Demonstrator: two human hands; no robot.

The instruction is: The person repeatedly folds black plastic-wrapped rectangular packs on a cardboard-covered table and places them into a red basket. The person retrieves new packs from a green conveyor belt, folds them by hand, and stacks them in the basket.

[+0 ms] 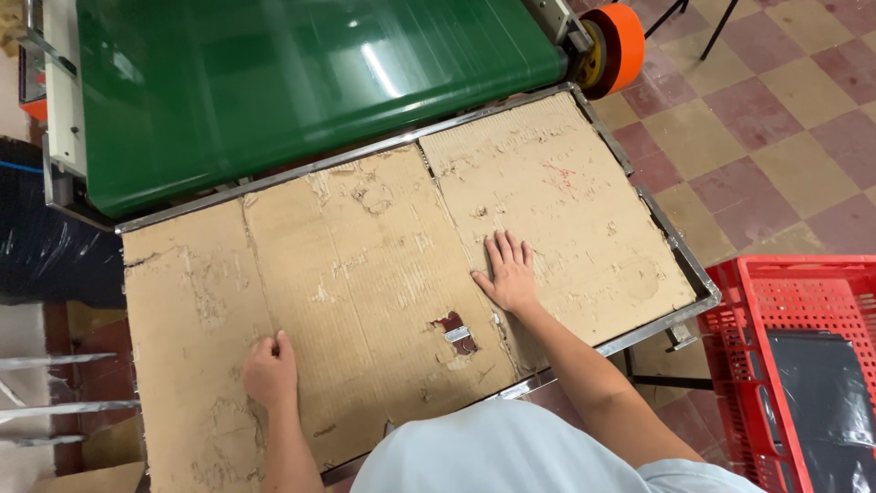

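A worn, torn sheet of brown cardboard (365, 265) covers a metal-framed table (703, 292) below a green conveyor belt (301, 82). My left hand (269, 370) rests on the cardboard near its front left, fingers curled into a loose fist with nothing in it. Flat on the cardboard to the right of the middle lies my right hand (506, 274), fingers spread and palm down. A small hole (456, 330) in the cardboard shows between the two hands, nearer the right one.
An orange roller (616, 46) caps the conveyor's right end. A red plastic crate (803, 365) with a dark sheet inside stands on the checkered tile floor at the right. Black plastic wrap (46, 237) and metal bars are at the left.
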